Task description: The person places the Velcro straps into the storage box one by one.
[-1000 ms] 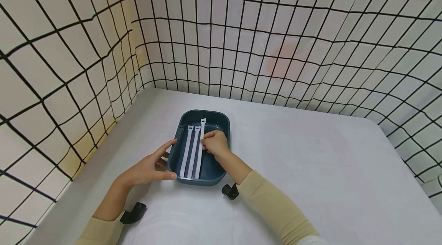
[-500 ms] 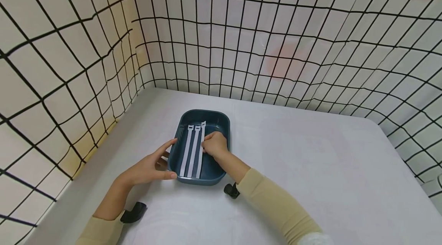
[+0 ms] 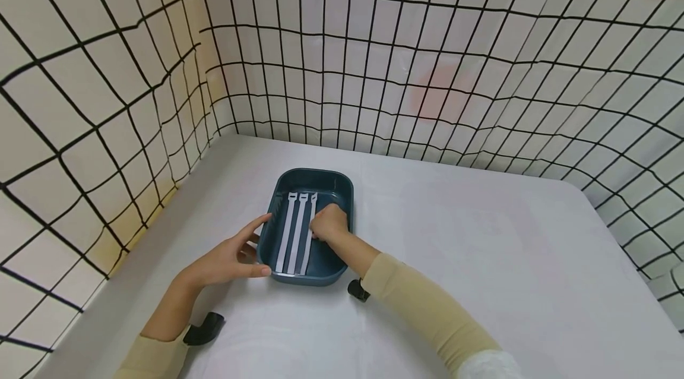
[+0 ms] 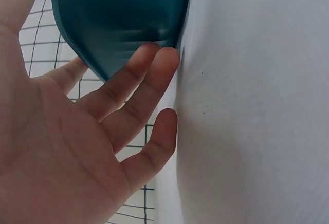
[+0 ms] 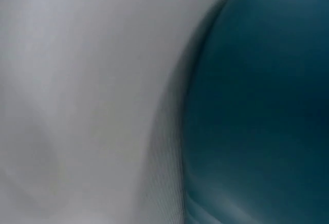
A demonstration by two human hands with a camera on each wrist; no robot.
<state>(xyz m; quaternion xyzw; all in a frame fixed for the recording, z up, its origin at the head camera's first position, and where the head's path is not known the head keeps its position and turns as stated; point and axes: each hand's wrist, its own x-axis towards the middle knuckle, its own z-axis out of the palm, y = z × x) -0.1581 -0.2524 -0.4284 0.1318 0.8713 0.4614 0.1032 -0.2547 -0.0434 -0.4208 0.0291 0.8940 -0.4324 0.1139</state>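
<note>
In the head view, a dark teal tray stands on the white table with three white flat cable ties lying lengthwise in it. The left cable tie and the middle cable tie lie side by side, slotted heads at the far end. My right hand, reaching in over the right side, pinches the right cable tie, whose head is twisted; its fingertips are mostly hidden. My left hand spreads around the tray's near left corner, thumb at the near rim. In the left wrist view, loosely extended fingers meet the tray's outer wall.
A black wire grid borders the table at the back and sides. White table surface extends right of the tray. Black wrist mounts sit under both forearms. In the right wrist view, the tray's outer wall fills the right side.
My right hand has drawn the right cable tie slightly nearer, so its head now lines up with the other two and has twisted. The left hand and tray stay put.
</note>
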